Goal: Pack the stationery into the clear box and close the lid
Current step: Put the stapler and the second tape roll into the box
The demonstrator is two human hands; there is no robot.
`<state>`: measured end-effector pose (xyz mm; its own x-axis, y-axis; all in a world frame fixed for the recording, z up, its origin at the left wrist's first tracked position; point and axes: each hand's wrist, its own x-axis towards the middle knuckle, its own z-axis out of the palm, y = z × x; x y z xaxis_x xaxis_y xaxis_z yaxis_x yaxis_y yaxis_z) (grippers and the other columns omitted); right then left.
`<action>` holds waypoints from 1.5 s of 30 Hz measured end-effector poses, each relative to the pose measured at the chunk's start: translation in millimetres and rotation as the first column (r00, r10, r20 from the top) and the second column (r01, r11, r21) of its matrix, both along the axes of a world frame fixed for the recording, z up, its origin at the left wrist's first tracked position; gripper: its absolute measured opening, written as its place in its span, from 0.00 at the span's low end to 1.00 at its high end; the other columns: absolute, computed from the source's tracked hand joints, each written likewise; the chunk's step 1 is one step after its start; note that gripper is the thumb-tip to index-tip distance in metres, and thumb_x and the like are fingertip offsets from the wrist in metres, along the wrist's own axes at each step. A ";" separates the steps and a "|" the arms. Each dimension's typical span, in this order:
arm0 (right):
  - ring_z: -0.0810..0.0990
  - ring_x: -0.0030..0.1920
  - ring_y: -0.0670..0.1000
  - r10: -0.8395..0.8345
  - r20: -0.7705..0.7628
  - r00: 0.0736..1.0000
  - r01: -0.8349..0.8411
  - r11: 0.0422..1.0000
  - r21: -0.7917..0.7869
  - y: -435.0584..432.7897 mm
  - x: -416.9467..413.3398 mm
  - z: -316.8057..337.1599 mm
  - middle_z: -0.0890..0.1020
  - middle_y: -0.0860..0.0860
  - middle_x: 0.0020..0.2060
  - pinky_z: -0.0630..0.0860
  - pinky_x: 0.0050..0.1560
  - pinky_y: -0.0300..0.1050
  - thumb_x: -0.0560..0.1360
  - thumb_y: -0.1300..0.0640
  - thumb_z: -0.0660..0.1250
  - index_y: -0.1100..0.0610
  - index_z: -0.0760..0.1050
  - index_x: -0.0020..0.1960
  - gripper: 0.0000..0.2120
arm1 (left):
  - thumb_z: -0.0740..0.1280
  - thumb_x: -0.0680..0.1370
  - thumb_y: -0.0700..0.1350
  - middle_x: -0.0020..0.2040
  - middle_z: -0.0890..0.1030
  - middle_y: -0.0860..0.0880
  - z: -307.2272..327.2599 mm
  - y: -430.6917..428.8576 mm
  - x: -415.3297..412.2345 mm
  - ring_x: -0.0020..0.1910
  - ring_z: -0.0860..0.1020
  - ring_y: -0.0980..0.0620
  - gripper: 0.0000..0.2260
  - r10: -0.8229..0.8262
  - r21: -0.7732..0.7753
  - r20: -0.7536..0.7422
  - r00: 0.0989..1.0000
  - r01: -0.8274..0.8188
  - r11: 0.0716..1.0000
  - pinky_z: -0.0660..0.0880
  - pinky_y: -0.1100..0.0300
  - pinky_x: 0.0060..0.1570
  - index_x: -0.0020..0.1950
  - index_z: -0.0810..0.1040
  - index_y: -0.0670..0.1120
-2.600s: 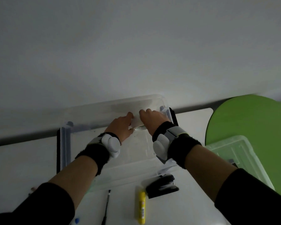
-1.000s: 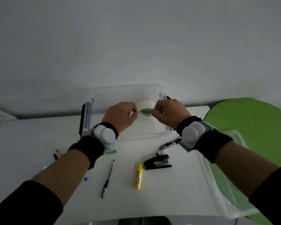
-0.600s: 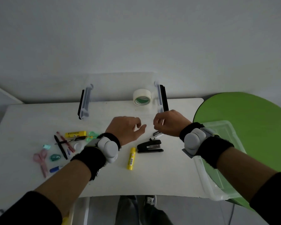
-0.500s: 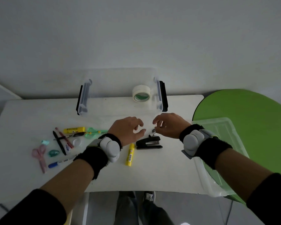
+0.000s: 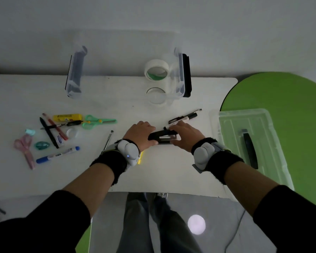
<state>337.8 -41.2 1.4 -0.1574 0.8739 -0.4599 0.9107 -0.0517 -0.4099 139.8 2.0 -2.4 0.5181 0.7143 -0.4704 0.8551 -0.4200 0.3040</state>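
Left pile: blue marker (image 5: pixel 57 154), green scissors (image 5: pixel 98 122) and other small items lie unpacked on the table (image 5: pixel 162 172), well apart from the clear box (image 5: pixel 179 79).
Left hand (image 5: pixel 141 136): fingers curled round the left end of the stapler (image 5: pixel 162 137).
Stapler: between both hands, near the table's middle and well short of the clear box. Whether it rests on the table or is just off it cannot be told.
Right hand (image 5: pixel 185 136): fingers laid over the stapler's right end, thumb on the near edge, clamping it.
Tape roll (image 5: pixel 156 70): inside the box, against the right wall.
Lid (image 5: pixel 244 143): off the box, lying on the green surface at far right.
Risk, grip: an uneven release by one hand could tip or drop the stapler.
Risk, placement: a hard set-down beside the tape roll could knock it over.
Risk, sweep: the black markers (image 5: pixel 185 116) lie just beyond the right fingers; a careless lift could roll them.
Hidden: a yellow stick (image 5: pixel 140 158) is mostly under the left wrist.
Hard to read: the box's long walls are nearly invisible in the dim light.
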 end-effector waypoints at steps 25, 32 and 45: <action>0.73 0.60 0.56 0.046 0.035 0.998 -0.048 0.997 0.061 -9.9 -8.1 -4.8 0.70 0.53 0.60 0.74 0.51 0.49 0.74 0.55 0.68 0.52 0.70 0.64 0.20 | 0.69 0.73 0.52 0.60 0.73 0.48 -15.8 -18.7 1.8 0.61 0.69 0.47 0.21 0.012 -0.003 0.050 0.999 -0.012 1.000 0.66 0.57 0.60 0.64 0.72 0.48; 0.72 0.59 0.54 0.107 0.064 0.992 -0.107 0.994 -0.008 -13.1 -7.3 0.9 0.75 0.51 0.55 0.69 0.50 0.46 0.74 0.50 0.67 0.48 0.71 0.65 0.20 | 0.68 0.74 0.48 0.57 0.75 0.50 -5.7 -25.3 0.7 0.60 0.69 0.50 0.15 0.061 -0.033 0.145 0.987 -0.057 0.998 0.68 0.57 0.56 0.61 0.74 0.50; 0.75 0.51 0.53 0.196 0.008 0.981 -0.195 0.973 0.124 6.1 -10.4 104.1 0.78 0.50 0.46 0.74 0.47 0.50 0.72 0.44 0.66 0.48 0.79 0.53 0.13 | 0.71 0.72 0.48 0.51 0.76 0.53 88.6 -10.1 -14.4 0.55 0.71 0.52 0.16 0.058 0.037 0.283 0.957 -0.071 0.997 0.72 0.55 0.55 0.60 0.76 0.52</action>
